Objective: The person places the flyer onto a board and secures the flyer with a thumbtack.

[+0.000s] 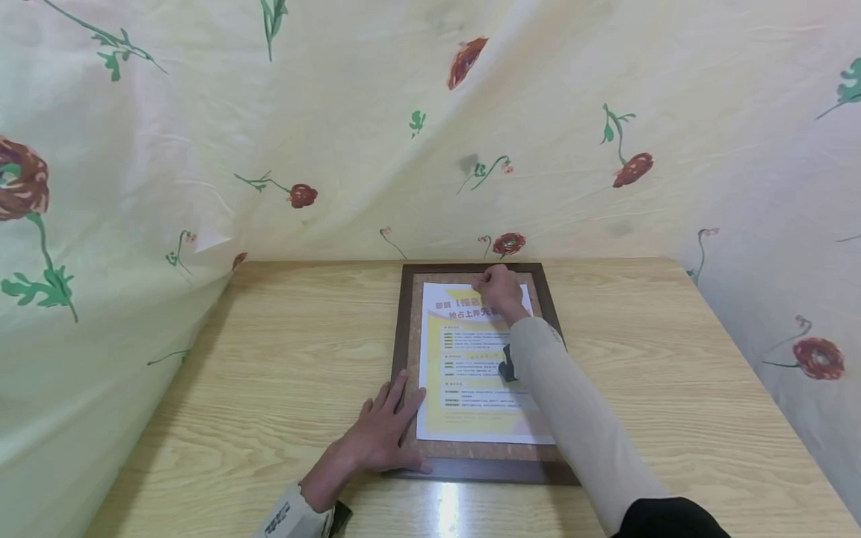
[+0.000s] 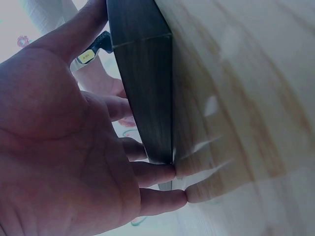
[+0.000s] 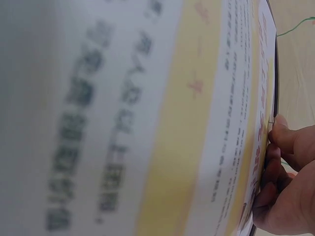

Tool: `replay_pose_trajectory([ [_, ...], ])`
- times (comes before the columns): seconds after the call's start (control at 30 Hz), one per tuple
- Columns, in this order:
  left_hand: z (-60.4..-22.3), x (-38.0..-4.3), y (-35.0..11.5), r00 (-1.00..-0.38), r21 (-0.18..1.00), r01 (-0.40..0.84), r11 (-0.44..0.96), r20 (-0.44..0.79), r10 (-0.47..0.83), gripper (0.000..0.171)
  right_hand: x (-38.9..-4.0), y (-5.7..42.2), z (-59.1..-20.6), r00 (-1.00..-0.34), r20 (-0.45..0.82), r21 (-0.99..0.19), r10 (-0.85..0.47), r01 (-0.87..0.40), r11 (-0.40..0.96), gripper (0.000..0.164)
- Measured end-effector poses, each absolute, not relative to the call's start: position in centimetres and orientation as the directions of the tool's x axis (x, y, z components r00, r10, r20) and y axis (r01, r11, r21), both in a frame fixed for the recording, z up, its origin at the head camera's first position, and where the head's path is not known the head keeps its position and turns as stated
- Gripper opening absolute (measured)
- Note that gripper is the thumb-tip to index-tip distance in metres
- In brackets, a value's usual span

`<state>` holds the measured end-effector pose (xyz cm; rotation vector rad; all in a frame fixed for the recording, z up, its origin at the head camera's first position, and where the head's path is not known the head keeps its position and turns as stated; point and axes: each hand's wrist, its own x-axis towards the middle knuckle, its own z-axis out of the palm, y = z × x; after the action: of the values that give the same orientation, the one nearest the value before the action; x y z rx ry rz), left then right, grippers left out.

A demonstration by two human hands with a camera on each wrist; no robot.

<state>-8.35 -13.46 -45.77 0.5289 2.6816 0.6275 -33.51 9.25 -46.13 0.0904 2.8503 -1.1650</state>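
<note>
A cork board in a dark wooden frame (image 1: 402,329) lies on the table, with a printed yellow and white poster (image 1: 471,418) flat on its cork (image 1: 484,450). My right hand (image 1: 501,290) is at the poster's top edge, thumb and fingertips together. In the right wrist view it pinches a thin pin (image 3: 271,122) against the paper. My left hand (image 1: 382,433) is spread at the frame's lower left corner, its thumb by the bottom rail and its fingers straight along the left side. Two of those fingertips meet the tabletop in the left wrist view.
The light wooden table (image 1: 289,351) extends to both sides of the board. Floral cloth (image 1: 350,134) hangs along the back and sides. A dark strap with a small device (image 1: 507,365) sits at the right wrist, over the poster.
</note>
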Motion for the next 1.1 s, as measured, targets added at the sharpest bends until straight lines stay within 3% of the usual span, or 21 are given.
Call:
replay_pose_trajectory([
  [0.67, -45.74, -8.26, -13.46, -0.875, 0.47, 0.271, 0.84, -0.244, 0.419, 0.11, -33.84, 9.32, -46.23, -0.997, -0.071, -0.669, 0.008, 0.053, 0.741, 0.02],
  [1.1, -45.55, -8.23, -13.47, -0.874, 0.482, 0.266, 0.835, -0.245, 0.42, 0.109, -34.04, 9.35, -46.4, -0.998, -0.07, -0.662, 0.007, 0.052, 0.747, 0.013],
])
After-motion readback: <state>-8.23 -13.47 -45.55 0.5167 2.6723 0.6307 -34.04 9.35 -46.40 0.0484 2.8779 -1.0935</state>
